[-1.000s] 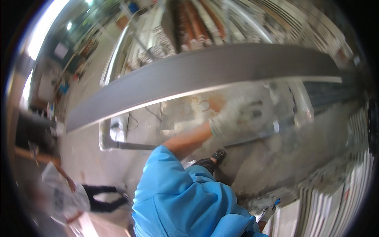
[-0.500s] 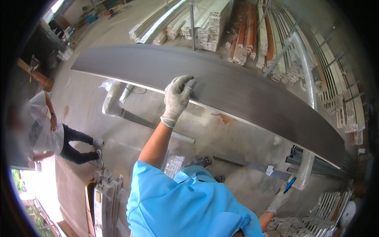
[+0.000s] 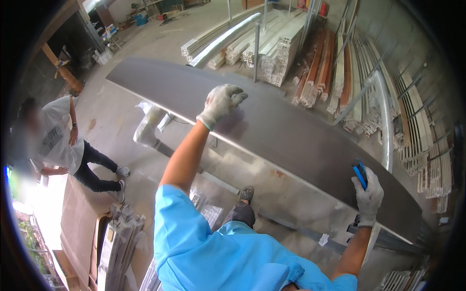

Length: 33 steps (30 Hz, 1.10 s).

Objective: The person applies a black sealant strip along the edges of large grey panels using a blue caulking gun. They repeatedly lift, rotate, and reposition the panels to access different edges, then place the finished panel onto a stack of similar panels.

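Note:
A long dark grey panel (image 3: 301, 131) with a pale near edge stretches across the view from far left to near right, resting on wrapped supports. My left hand (image 3: 221, 105), in a white work glove, is over the panel's left half. Its fingers are curled toward the thumb; whatever they hold, if anything, is too small to make out. My right hand (image 3: 369, 196), also gloved, is at the panel's right part with its fingers closed round a blue utility knife (image 3: 359, 174). I cannot tell whether the knife touches the panel.
A person (image 3: 60, 136) in a light shirt stands at the left. Stacked white profiles (image 3: 281, 53) and reddish-brown profiles (image 3: 318, 65) lie beyond the panel. Plastic-wrapped bundles (image 3: 116, 237) are at near left. Dark bars (image 3: 301, 227) lie on the floor near my feet.
My right hand has risen from low at the right to the panel, bringing the utility knife. My left hand has moved from the near edge farther over the panel. The view has shifted.

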Each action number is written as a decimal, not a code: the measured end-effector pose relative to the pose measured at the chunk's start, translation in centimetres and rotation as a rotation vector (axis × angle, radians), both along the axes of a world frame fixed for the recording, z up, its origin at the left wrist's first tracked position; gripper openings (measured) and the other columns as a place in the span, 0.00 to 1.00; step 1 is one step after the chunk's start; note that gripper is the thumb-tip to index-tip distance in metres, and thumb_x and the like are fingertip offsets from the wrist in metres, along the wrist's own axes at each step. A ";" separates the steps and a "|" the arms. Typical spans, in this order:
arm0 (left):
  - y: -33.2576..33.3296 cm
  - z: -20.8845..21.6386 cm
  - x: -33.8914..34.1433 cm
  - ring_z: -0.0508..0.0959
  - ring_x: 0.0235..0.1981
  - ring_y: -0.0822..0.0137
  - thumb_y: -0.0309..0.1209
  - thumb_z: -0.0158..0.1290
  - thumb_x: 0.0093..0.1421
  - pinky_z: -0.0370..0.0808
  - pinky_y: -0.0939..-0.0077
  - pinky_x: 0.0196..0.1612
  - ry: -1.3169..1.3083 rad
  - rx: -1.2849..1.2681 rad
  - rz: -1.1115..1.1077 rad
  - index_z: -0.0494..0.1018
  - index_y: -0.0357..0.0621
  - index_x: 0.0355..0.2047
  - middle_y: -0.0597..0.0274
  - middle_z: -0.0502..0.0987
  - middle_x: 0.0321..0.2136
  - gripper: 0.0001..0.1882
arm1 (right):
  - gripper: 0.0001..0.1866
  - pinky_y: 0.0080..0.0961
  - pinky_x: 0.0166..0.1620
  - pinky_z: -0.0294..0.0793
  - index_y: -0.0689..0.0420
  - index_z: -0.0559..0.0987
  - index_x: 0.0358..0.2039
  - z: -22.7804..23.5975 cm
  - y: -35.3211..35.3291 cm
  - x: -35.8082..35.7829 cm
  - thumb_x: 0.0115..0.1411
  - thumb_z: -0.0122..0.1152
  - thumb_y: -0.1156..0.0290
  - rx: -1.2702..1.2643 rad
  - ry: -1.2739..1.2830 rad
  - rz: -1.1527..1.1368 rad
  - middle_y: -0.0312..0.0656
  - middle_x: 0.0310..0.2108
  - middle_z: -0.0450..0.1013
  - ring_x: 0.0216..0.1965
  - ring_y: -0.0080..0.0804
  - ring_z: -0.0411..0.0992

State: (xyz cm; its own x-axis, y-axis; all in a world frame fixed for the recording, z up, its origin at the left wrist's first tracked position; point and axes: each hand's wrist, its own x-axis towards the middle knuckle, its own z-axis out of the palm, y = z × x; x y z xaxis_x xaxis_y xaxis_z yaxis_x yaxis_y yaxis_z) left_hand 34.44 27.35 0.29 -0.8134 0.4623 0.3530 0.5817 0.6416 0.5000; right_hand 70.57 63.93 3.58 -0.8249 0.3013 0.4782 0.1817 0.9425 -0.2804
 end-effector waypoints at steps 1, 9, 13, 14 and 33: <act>0.3 0.2 -2.9 0.82 0.42 0.50 0.47 0.60 0.61 0.77 0.58 0.48 -0.031 -0.062 0.020 0.84 0.46 0.41 0.50 0.84 0.40 0.18 | 0.24 0.40 0.43 0.78 0.55 0.80 0.50 0.3 0.0 -2.7 0.55 0.74 0.61 -0.013 -0.007 0.016 0.47 0.41 0.80 0.40 0.48 0.79; 2.0 -2.4 -23.1 0.78 0.59 0.56 0.42 0.65 0.56 0.74 0.61 0.59 -0.233 -0.898 0.112 0.81 0.48 0.52 0.57 0.79 0.56 0.24 | 0.20 0.40 0.34 0.75 0.50 0.80 0.44 -1.5 -3.5 -25.4 0.52 0.74 0.61 0.277 0.018 0.252 0.42 0.30 0.76 0.32 0.43 0.77; 1.4 -5.7 -27.0 0.75 0.62 0.53 0.40 0.64 0.57 0.73 0.59 0.61 -0.287 -1.217 -0.017 0.79 0.50 0.56 0.56 0.77 0.59 0.26 | 0.20 0.38 0.32 0.75 0.48 0.80 0.42 -2.1 -7.2 -31.2 0.49 0.75 0.60 0.257 0.070 0.367 0.38 0.28 0.74 0.29 0.38 0.76; 1.3 -6.3 -27.8 0.75 0.62 0.53 0.40 0.64 0.57 0.73 0.59 0.61 -0.287 -1.251 -0.033 0.79 0.50 0.56 0.56 0.77 0.59 0.26 | 0.21 0.37 0.32 0.75 0.48 0.80 0.42 -2.3 -8.2 -31.9 0.48 0.75 0.60 0.242 0.057 0.425 0.38 0.28 0.74 0.29 0.38 0.76; 8.3 -3.5 -24.0 0.83 0.40 0.52 0.40 0.68 0.53 0.76 0.58 0.46 -0.264 -0.306 -0.193 0.81 0.45 0.39 0.52 0.84 0.35 0.17 | 0.24 0.33 0.29 0.76 0.47 0.81 0.43 -2.9 -11.5 -30.4 0.52 0.71 0.47 0.200 -0.172 0.769 0.35 0.25 0.73 0.26 0.33 0.77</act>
